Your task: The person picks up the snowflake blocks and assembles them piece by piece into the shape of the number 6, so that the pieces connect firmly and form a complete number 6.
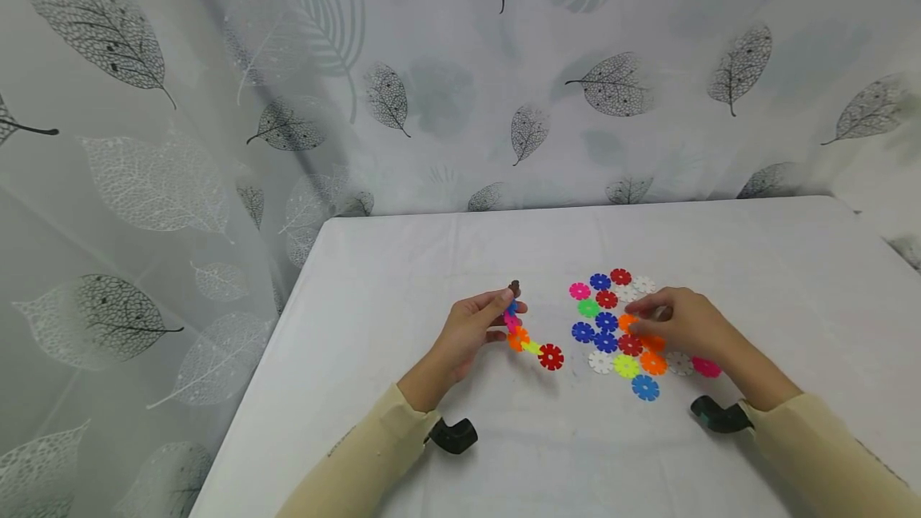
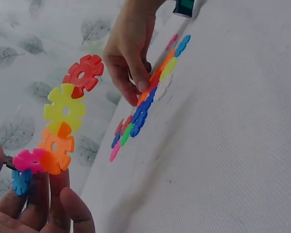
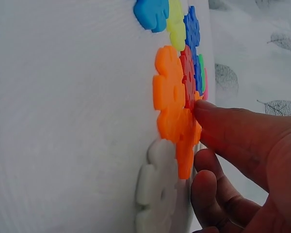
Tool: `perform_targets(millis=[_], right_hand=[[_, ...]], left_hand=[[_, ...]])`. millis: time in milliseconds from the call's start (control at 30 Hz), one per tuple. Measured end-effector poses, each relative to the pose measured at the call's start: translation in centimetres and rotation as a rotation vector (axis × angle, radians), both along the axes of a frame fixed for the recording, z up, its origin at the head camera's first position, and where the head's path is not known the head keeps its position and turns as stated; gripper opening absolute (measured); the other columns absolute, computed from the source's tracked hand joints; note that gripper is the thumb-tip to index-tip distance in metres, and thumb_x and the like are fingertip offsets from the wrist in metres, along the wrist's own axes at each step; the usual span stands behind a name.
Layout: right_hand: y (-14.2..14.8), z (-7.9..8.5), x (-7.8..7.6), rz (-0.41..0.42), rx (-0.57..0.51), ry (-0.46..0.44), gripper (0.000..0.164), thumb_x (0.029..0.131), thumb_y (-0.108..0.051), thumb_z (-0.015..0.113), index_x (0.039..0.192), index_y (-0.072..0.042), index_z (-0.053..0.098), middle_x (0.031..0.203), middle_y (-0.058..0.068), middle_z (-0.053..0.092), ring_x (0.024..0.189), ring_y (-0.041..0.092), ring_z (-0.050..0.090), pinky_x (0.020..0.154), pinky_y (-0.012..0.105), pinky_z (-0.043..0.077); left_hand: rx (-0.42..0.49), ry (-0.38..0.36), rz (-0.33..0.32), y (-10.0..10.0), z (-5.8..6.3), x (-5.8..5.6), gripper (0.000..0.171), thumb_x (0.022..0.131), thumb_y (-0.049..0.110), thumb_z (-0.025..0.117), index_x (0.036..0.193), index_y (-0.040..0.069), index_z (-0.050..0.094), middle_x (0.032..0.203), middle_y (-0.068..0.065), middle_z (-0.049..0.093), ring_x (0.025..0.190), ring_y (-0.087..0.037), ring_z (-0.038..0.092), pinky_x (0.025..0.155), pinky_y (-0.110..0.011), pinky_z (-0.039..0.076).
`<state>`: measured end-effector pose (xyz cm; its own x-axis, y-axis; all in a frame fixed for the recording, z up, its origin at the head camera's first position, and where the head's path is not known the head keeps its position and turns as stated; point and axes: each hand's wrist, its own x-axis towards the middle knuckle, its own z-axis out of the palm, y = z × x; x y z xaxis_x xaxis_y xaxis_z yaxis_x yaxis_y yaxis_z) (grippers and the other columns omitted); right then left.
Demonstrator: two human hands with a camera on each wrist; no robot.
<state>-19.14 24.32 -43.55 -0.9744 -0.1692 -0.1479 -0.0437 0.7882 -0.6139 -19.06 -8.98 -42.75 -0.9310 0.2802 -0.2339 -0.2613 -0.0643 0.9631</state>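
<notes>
Well to the left of the light blue disc, a chain of notched discs is held up off the white table by the left hand! Its dark brown and blue end is pinched between thumb and fingers; pink, orange and yellow links are strung along, and the end nearest the light blue disc is finished by a red disc.

Across now to the right hand, seen beyond the light blue disc and slightly right of it: loose orange discs are partly covered by thumb and forefinger, both bent, the tips close together. A fingertip is seen right at one orange edge, but whether anything is pinched cannot be told.

Just beyond the light blue disc, to its left, a loose yellow disc is laid; farther that way, dark blue discs and a green disc are spread. To its right, slightly beyond, a loose pink disc is seen. Leaf-printed cloth is hung far behind it.
</notes>
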Motion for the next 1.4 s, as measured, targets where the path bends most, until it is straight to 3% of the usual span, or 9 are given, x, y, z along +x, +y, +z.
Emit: perform_targets(millis=[400, 733, 900, 1100, 1400], right_hand=[[-0.1, 0.0, -0.2, 0.031, -0.042, -0.003, 0.035, 0.083, -0.025, 0.084, 0.111, -0.006, 0.071, 0.102, 0.009, 0.067, 0.092, 0.029, 0.062, 0.070, 0.033, 0.056], [-1.0, 0.4, -0.4, 0.045, -0.154, 0.008, 0.034, 0.093, -0.021, 0.076, 0.120, -0.002, 0.068, 0.100, 0.008, 0.068, 0.089, 0.024, 0.064, 0.069, 0.027, 0.057], [-1.9, 0.7, -0.5, 0.059, -0.209, -0.016, 0.034, 0.097, -0.022, 0.071, 0.122, 0.001, 0.066, 0.094, 0.008, 0.069, 0.079, 0.022, 0.065, 0.067, 0.028, 0.057], [-3.5, 1.6, -0.4, 0.051, -0.267, 0.013, 0.036, 0.097, -0.022, 0.071, 0.125, 0.001, 0.066, 0.095, 0.008, 0.072, 0.075, 0.023, 0.066, 0.068, 0.031, 0.057], [-6.2, 3.2, -0.3, 0.049, -0.318, 0.086, 0.033, 0.096, -0.026, 0.073, 0.122, -0.006, 0.069, 0.095, 0.007, 0.074, 0.081, 0.023, 0.070, 0.082, 0.045, 0.058]], left_hand=[[0.005, 0.022, -0.031, 0.0, 0.0, 0.1, 0.047, 0.100, 0.036, 0.065, 0.132, 0.001, 0.066, 0.111, -0.006, 0.074, 0.103, -0.020, 0.065, 0.082, -0.031, 0.053], [0.006, 0.023, -0.046, 0.1, 0.0, 0.2, 0.047, 0.100, 0.035, 0.064, 0.132, 0.001, 0.065, 0.112, -0.006, 0.074, 0.102, -0.020, 0.066, 0.081, -0.031, 0.053], [0.010, 0.025, -0.051, 0.2, -0.1, 0.2, 0.047, 0.100, 0.035, 0.064, 0.132, 0.000, 0.065, 0.111, -0.007, 0.074, 0.100, -0.020, 0.066, 0.081, -0.031, 0.052], [-0.025, 0.026, -0.044, 0.3, -0.1, 0.3, 0.047, 0.099, 0.036, 0.066, 0.132, 0.003, 0.066, 0.110, -0.005, 0.074, 0.101, -0.019, 0.066, 0.082, -0.032, 0.052], [-0.038, 0.034, -0.037, 0.6, -0.1, 0.5, 0.044, 0.098, 0.035, 0.068, 0.128, 0.003, 0.069, 0.108, -0.005, 0.075, 0.101, -0.018, 0.066, 0.085, -0.036, 0.052]])
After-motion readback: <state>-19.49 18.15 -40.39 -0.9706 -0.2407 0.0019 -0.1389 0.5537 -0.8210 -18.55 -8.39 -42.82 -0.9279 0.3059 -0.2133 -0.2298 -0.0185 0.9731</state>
